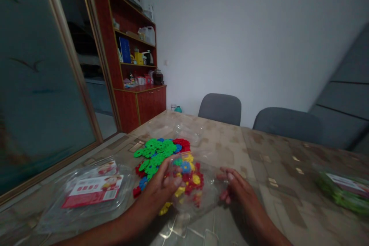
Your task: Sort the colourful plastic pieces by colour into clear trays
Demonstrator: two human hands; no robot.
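A clear plastic container (211, 196) is between my hands above the table. My left hand (167, 178) grips its left side, thumb on top. At its right edge, my right hand (235, 186) has its fingers curled against the rim, a little blurred. Red and yellow pieces show through the clear plastic; I cannot tell whether they lie in it or behind it. Just beyond my left hand is a heap of notched plastic discs, with green discs (158, 152) on top, red discs (183, 144) at the back and some blue and yellow ones.
Stacked clear containers with a red-and-white label (93, 188) lie at the left. More clear containers (187, 132) stand behind the discs. A pack of green leaves (343, 192) sits at the right. Two grey chairs (220, 107) line the far side of the patterned table (276, 165).
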